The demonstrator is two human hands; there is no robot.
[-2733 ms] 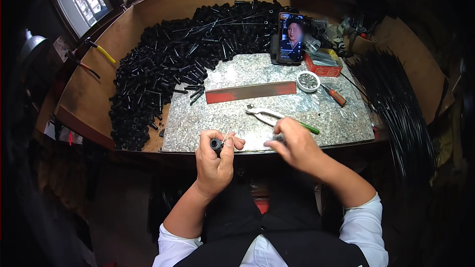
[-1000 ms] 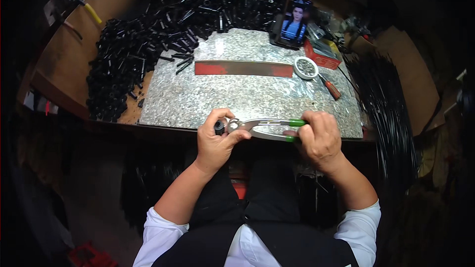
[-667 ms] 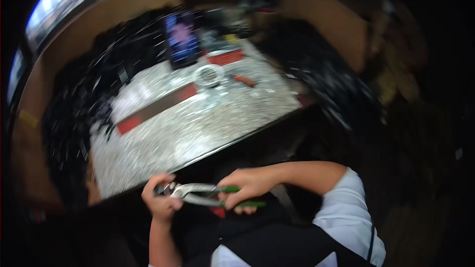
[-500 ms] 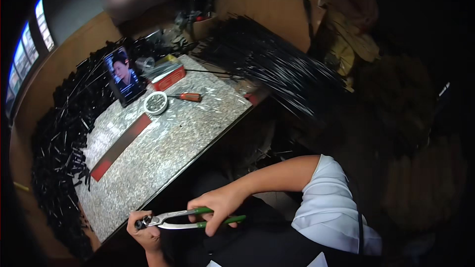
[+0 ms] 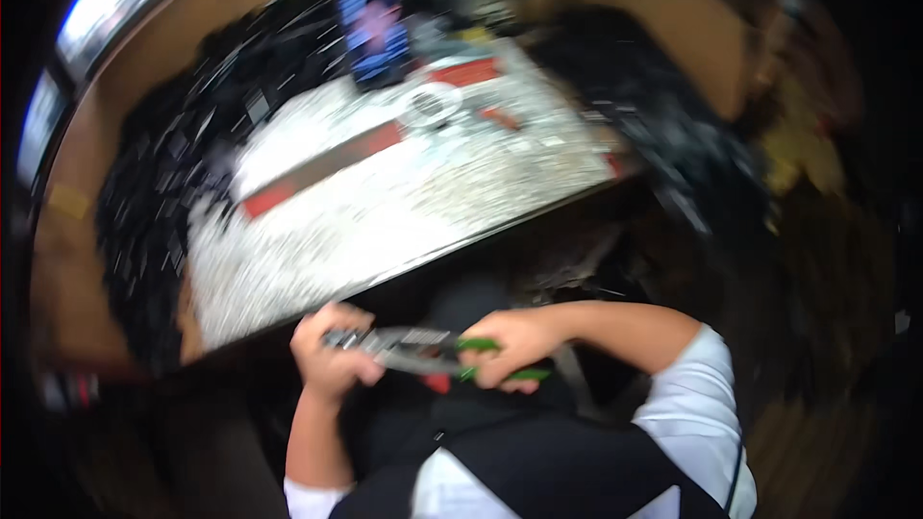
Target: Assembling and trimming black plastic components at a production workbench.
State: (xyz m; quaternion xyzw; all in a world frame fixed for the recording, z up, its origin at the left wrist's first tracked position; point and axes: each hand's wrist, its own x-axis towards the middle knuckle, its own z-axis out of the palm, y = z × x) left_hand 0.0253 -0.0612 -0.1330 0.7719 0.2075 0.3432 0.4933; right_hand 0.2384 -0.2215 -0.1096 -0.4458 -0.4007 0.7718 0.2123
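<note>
Near the front edge of the table, my right hand is wrapped round the green grips of a pair of pliers. Their silver head points left, to my left hand. That hand is closed around the jaw end, on something small and dark that blur and fingers hide. Both hands are over my dark apron, just below the table edge. I cannot tell how far the jaws are apart.
On the speckled tabletop lie a grey bar with red ends, a white bowl, an orange-handled tool and a red box. A phone stands behind. Black pieces heap up left; black rods lie right.
My view has swung, so the table sits higher and further right, with blur. Both hands keep hold, and appear higher and to the right. The pliers' handles look nearer each other.
</note>
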